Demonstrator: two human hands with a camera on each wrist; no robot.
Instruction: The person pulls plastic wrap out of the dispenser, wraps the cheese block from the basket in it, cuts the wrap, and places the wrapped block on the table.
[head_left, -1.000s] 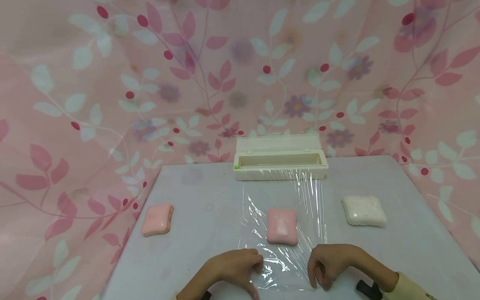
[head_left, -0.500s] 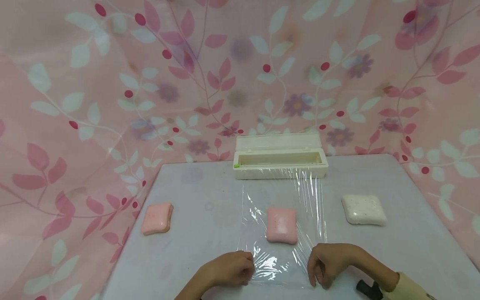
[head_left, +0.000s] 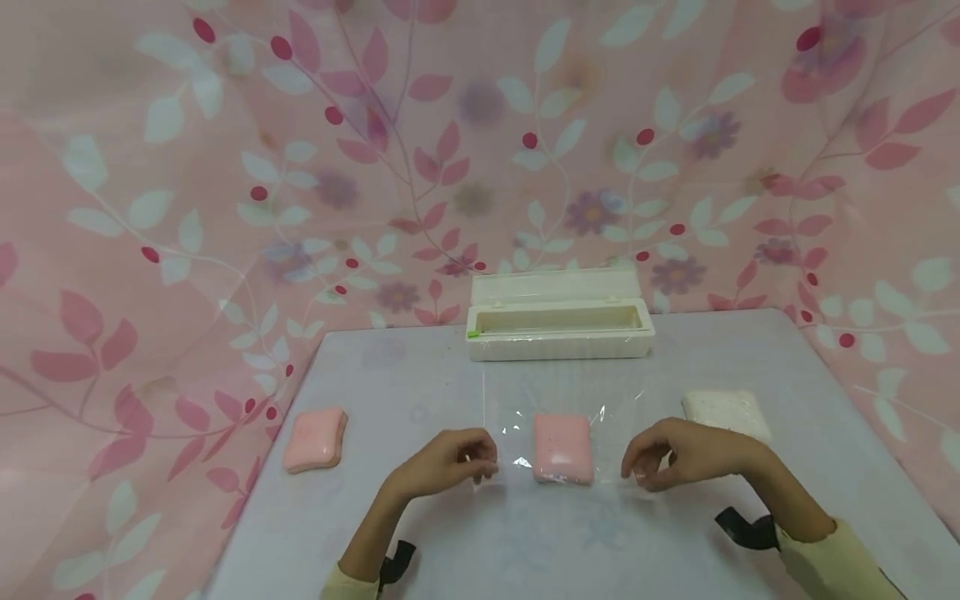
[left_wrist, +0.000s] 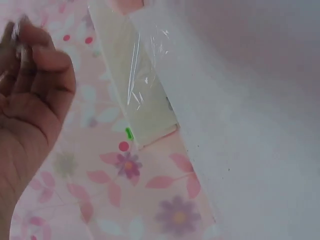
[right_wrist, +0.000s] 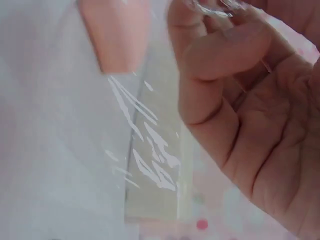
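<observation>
A sheet of cling film (head_left: 522, 462) runs forward from the long white dispenser box (head_left: 561, 346), whose lid stands up at the back. My left hand (head_left: 447, 461) pinches the film's near left corner above the table. Its near right corner is pinched by my right hand (head_left: 696, 454), thumb against fingers; wrinkled film (right_wrist: 215, 11) shows at those fingertips in the right wrist view. A pink soap bar (head_left: 562, 450) lies between the two hands, and the film overlaps it in the head view. In the left wrist view, glossy film (left_wrist: 142, 70) crosses the box.
Another pink soap bar (head_left: 315, 439) lies at the table's left. A white soap bar (head_left: 723, 412) sits at the right, partly behind my right hand. Flowered cloth (head_left: 420, 167) hangs behind and beside the white table (head_left: 390, 375). Dark wrist mounts show at both sleeves.
Both hands have risen and moved forward from the table's near side, drawing the film's near edge up with them. The left hand's fingers first closed on the film corner.
</observation>
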